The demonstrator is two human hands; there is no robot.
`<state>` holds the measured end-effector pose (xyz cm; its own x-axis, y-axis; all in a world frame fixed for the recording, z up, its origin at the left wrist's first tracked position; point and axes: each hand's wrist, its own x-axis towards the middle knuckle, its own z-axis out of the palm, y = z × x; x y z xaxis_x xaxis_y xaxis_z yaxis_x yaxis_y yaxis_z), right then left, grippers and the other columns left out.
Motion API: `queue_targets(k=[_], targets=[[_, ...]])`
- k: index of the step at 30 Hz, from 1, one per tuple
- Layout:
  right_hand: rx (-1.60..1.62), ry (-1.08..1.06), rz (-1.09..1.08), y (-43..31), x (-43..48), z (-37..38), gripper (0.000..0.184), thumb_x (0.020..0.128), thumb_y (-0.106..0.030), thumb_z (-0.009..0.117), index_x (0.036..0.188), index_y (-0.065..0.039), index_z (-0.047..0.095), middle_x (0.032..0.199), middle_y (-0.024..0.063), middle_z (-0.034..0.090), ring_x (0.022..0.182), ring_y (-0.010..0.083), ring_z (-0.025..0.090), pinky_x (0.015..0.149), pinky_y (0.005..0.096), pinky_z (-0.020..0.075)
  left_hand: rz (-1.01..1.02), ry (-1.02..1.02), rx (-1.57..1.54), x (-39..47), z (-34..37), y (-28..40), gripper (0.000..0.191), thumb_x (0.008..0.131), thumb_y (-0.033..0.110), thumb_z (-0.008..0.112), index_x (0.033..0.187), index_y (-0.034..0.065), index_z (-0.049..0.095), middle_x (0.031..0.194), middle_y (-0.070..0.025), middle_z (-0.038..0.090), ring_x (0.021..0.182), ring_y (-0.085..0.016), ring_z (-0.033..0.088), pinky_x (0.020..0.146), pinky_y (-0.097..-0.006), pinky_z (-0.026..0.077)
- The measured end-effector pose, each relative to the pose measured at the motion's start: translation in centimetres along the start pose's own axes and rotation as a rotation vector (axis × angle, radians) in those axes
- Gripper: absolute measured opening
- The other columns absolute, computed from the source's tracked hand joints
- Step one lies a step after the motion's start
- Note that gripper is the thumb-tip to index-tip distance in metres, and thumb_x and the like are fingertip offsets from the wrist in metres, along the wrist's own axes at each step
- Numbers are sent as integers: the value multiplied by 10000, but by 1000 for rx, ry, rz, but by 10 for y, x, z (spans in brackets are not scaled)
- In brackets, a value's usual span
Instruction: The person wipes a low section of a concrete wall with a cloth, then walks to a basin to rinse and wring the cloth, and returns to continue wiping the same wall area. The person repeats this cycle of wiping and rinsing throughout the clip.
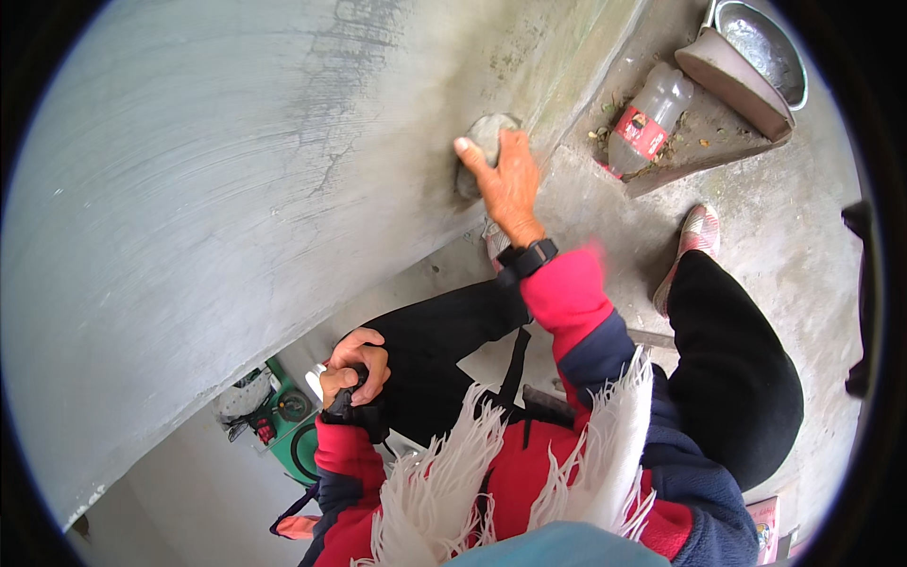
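A rounded grey block, a stone or a pad, is held flat against a grey cement-plastered surface. My right hand grips it with the thumb on one side and the fingers over the other. A damp-looking, darker patch surrounds the block, and dark cracks and curved streaks run across the surface. A black band circles my right wrist. My left hand rests at my bent knee, its fingers curled about something black; whether it grips this or the black thing is only wrist gear, I cannot tell.
Right of the surface, a plastic bottle with a red label lies in a worn dustpan-like tray among dry leaves. Behind it stands a metal basin. My shoe is on the concrete floor. Green furniture holding items is at lower left.
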<state>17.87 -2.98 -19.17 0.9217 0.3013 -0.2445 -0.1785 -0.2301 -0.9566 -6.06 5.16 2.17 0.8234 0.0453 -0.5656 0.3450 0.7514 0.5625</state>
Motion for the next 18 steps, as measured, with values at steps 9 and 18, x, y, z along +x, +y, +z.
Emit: queue_targets(k=[9, 18], targets=[[127, 125, -311, -70, -17, -25, 385, 839, -281, 665, 1058, 11, 545, 1036, 175, 531, 904, 374, 564, 731, 440, 463, -13, -73, 70, 12, 37, -5, 541, 876, 80, 629, 1327, -69, 368, 660, -136, 513, 454, -117, 412, 337, -210, 362], [133, 287, -471, -82, 32, -49, 350, 717, -165, 768, 982, -45, 573, 963, 112, 540, 858, 320, 569, 683, 411, 463, 35, -51, 35, 0, 56, -10, 527, 850, 106, 653, 1281, -81, 415, 648, -127, 507, 448, -119, 403, 343, -210, 345]])
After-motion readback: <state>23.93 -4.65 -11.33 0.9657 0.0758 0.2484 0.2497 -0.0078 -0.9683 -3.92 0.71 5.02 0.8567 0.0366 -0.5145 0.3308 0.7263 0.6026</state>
